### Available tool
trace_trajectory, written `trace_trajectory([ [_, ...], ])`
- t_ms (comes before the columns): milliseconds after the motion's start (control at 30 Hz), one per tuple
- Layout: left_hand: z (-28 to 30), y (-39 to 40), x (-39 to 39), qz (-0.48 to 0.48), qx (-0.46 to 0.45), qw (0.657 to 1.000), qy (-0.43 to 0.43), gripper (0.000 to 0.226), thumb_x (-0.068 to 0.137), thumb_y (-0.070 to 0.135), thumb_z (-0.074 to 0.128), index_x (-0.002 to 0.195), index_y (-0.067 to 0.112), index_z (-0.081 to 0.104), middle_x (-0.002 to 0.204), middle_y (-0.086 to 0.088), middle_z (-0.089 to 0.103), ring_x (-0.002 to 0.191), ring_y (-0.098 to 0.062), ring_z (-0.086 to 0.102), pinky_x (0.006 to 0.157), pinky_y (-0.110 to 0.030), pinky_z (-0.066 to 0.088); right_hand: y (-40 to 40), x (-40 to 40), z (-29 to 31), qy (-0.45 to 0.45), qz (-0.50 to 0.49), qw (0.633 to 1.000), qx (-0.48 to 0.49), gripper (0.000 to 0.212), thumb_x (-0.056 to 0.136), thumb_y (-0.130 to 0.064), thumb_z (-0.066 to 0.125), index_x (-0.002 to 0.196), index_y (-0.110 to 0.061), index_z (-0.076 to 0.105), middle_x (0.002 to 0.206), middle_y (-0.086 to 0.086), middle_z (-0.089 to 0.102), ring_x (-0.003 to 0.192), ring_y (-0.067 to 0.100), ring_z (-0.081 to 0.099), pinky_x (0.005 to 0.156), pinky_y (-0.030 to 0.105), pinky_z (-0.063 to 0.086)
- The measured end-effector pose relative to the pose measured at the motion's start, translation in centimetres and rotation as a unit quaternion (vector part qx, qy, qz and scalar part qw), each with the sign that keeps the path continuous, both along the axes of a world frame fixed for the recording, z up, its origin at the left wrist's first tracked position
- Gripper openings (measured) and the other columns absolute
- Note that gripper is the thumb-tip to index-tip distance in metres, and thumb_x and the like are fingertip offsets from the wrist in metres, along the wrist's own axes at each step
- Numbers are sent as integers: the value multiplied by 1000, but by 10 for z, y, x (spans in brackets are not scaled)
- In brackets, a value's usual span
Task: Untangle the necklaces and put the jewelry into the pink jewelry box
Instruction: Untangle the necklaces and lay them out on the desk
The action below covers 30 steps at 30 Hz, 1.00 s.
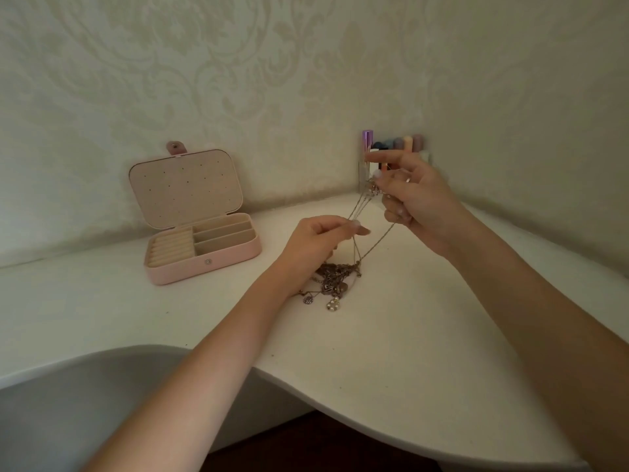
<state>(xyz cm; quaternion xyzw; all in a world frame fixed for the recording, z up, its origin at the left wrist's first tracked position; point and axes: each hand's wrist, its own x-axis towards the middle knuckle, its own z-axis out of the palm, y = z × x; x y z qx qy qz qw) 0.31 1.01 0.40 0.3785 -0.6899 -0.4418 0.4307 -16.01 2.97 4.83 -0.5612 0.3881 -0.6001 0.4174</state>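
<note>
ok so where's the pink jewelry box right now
In the head view the pink jewelry box sits open on the left of the white table, near the wall, left of the left hand and the tangled necklaces.

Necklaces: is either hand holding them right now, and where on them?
Both. The left hand and right hand each pinch thin chain strands of the necklaces, stretched between them above the tangled heap.

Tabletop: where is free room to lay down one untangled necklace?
Bare tabletop lies between the jewelry pile and the curved front edge, and between the pink jewelry box and the left hand. Crowded: the back corner, where the right hand holds chains.
</note>
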Motion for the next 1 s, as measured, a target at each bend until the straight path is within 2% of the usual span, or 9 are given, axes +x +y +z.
trace_trajectory([
  [100,0,-7,2,37,32,996,76,29,88,15,59,60,23,65,72,3,66,70,-7,55,69,-26,44,-1,-4,0,7,-36,999,7,20,94,-10,55,109,-20,63,64,-8,47,40,7,28,42,21,24],
  [233,-1,-10,4,80,49,990,102,26,87,7,56,62,13,57,67,-1,67,75,-15,62,77,-27,53,-2,-6,0,-49,-13,999,13,21,95,-9,51,102,-25,63,73,-5,46,41,6,30,42,18,26],
  [400,-3,-14,3,124,94,979,131,21,94,10,49,74,12,43,64,-4,66,60,-16,69,56,-22,53,-6,-16,2,-173,-36,984,38,25,97,-5,44,99,-25,59,65,-11,49,37,3,26,37,16,22],
  [500,-4,-15,3,146,94,976,132,23,95,18,54,79,14,38,64,-4,60,46,-11,60,51,-26,50,-8,-25,1,-201,-85,975,50,19,96,-9,50,98,-25,59,83,-9,56,36,3,25,36,15,19],
  [633,-7,-14,3,179,37,979,86,21,95,30,53,85,14,44,64,-1,59,44,-8,57,49,-25,45,-7,-30,0,-125,-177,975,54,18,92,-9,55,99,-25,57,70,-9,53,40,5,28,37,17,18],
  [733,-8,-16,4,215,10,973,87,27,97,37,47,81,16,46,61,-1,58,44,-13,51,41,-21,35,-8,-29,0,2,-237,971,14,17,89,-9,58,98,-24,57,90,-9,55,43,-5,44,40,12,30],
  [867,-5,-14,6,202,37,970,127,41,98,43,40,73,12,50,52,-5,47,39,-15,37,33,-14,25,-11,-29,-4,103,-292,949,-64,15,89,-10,62,101,-17,57,109,0,56,60,-17,52,62,-3,37],
  [933,-3,-11,5,179,37,976,119,54,98,49,35,66,9,54,43,-4,41,34,-12,31,34,-14,22,-10,-30,-4,129,-321,935,-78,15,90,-10,60,103,-16,57,108,-3,58,64,-18,51,62,-6,34],
  [1000,-2,-10,4,176,28,979,95,66,97,53,31,59,7,57,34,2,34,29,-9,26,34,-15,20,-7,-31,-4,145,-347,922,-90,15,91,-13,58,105,-15,57,96,-13,58,65,-18,50,60,-3,35],
])
